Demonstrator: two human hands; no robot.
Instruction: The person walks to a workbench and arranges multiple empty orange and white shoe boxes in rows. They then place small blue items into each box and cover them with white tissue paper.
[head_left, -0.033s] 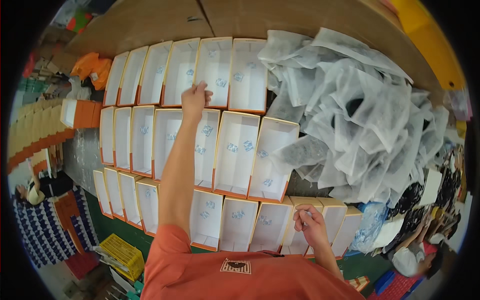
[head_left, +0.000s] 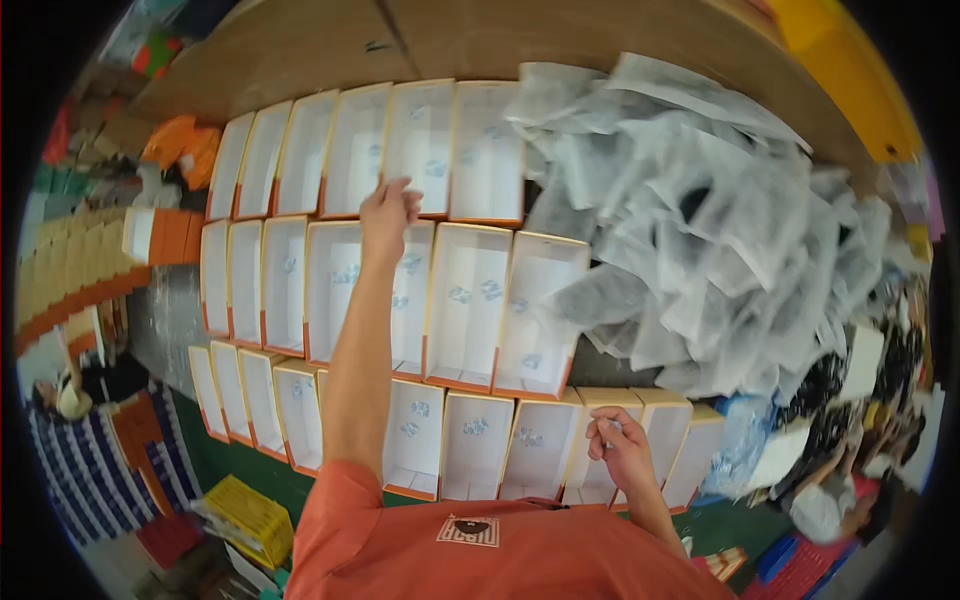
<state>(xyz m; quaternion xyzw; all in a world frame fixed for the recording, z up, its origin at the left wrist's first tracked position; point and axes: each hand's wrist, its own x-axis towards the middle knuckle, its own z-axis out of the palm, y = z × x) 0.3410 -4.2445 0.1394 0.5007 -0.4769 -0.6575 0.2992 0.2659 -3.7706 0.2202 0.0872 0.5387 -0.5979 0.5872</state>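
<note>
Open white boxes (head_left: 465, 295) with orange rims lie in rows beneath both hands. The left hand (head_left: 388, 215) reaches over the upper rows, fingers loosely curled; whether it holds anything is unclear. The right hand (head_left: 620, 450) pinches small white packets (head_left: 612, 428) above the nearest row.

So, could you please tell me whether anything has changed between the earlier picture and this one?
Nothing has visibly changed. The left hand is still stretched out over the rows of open white boxes, and the right hand still holds a small white packet at the near row. The heap of grey-white bags lies as before.
</note>
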